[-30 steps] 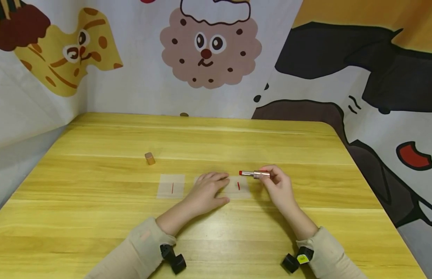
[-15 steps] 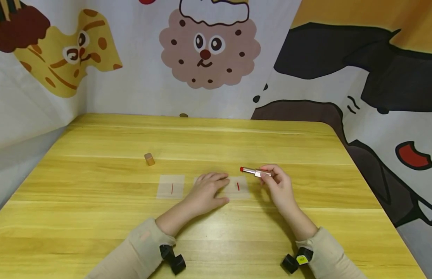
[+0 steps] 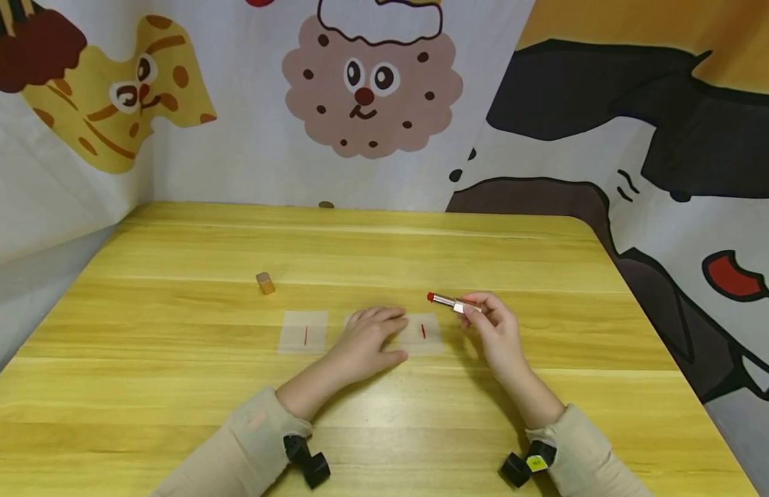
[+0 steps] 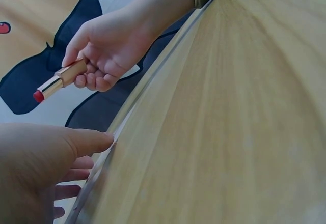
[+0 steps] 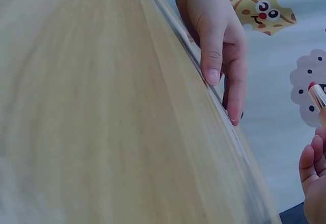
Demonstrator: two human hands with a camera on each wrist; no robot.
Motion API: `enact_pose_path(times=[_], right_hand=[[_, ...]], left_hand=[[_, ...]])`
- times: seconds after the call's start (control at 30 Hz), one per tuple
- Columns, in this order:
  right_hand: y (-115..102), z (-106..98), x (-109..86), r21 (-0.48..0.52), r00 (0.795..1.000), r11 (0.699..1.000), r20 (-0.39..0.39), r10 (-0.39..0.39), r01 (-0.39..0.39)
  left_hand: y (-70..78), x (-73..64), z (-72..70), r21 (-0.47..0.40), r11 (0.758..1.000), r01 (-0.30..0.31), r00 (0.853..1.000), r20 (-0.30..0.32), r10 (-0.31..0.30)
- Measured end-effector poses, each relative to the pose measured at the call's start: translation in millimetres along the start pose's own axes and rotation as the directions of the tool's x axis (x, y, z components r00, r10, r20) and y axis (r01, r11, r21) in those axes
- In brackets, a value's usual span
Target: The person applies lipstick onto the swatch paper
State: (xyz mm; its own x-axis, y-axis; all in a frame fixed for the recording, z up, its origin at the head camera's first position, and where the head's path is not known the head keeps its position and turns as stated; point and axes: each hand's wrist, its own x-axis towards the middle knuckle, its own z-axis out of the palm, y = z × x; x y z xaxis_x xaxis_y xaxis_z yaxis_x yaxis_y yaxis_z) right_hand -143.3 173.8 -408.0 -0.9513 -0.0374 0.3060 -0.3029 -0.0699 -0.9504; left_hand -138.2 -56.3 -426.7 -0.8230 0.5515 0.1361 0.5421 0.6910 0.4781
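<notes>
My right hand (image 3: 499,335) pinches an uncapped lipstick (image 3: 446,301) between thumb and fingers, its red tip pointing left. The lipstick is raised above the table, just behind the right-hand paper (image 3: 435,339), which bears a short red stroke (image 3: 424,331). My left hand (image 3: 367,344) lies palm down with its fingers extended over the paper's left side, hiding part of it. Further left, another thin paper square (image 3: 291,338) also carries a red line. In the left wrist view the lipstick's bullet (image 4: 38,96) and gold tube (image 4: 71,73) show clearly in the right hand.
A small tan lipstick cap (image 3: 265,283) stands on the wooden table (image 3: 384,248), behind the left paper. Beyond the table's far edge hangs a white curtain (image 3: 235,159) with cartoon prints. Each wrist wears a black camera, such as the right one (image 3: 527,462).
The lipstick's red tip has tilted upward and slightly away from the paper in my right hand. My left hand keeps its place on the paper.
</notes>
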Motion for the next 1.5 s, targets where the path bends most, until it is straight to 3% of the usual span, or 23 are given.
enact_pose_path(times=[0.4, 0.67, 0.8, 0.97, 1.17, 1.27, 1.37, 1.5], right_hand=[[-8, 5, -1.6, 0.058, 0.997, 0.997, 0.043, -0.06, 0.057], [-16, 8, -4.2, 0.076, 0.993, 0.993, 0.077, -0.093, 0.087], [-20, 11, -5.7, 0.092, 0.989, 0.991, 0.097, -0.109, 0.101], [-26, 14, -9.8, 0.104, 0.985, 0.991, 0.14, -0.098, 0.084], [-33, 20, -14.9, 0.132, 0.981, 0.988, 0.166, -0.101, 0.08], [-34, 22, -16.9, 0.157, 0.979, 0.984, 0.173, -0.108, 0.08], [-36, 24, -18.5, 0.196, 0.976, 0.978, 0.187, -0.11, 0.072], [-38, 27, -21.5, 0.257, 0.97, 0.965, 0.219, -0.109, 0.05]], left_hand=[[0.3, 1.0, -0.6, -0.042, 0.999, 0.016, 0.999, -0.043, -0.017], [2.6, 1.9, -2.5, -0.133, 0.991, 0.006, 0.991, -0.132, -0.024], [7.4, 1.6, -4.6, -0.241, 0.97, -0.002, 0.986, -0.16, -0.038], [15.5, 2.1, -9.1, -0.419, 0.907, -0.038, 0.974, -0.217, -0.06], [28.8, -0.1, -20.2, -0.627, 0.778, -0.03, 0.976, -0.187, -0.114], [42.0, -4.7, -33.4, -0.678, 0.735, -0.017, 0.974, -0.177, -0.142], [54.0, -8.8, -46.5, -0.708, 0.706, -0.023, 0.971, -0.183, -0.152], [60.9, -10.8, -54.1, -0.749, 0.662, -0.043, 0.971, -0.186, -0.147]])
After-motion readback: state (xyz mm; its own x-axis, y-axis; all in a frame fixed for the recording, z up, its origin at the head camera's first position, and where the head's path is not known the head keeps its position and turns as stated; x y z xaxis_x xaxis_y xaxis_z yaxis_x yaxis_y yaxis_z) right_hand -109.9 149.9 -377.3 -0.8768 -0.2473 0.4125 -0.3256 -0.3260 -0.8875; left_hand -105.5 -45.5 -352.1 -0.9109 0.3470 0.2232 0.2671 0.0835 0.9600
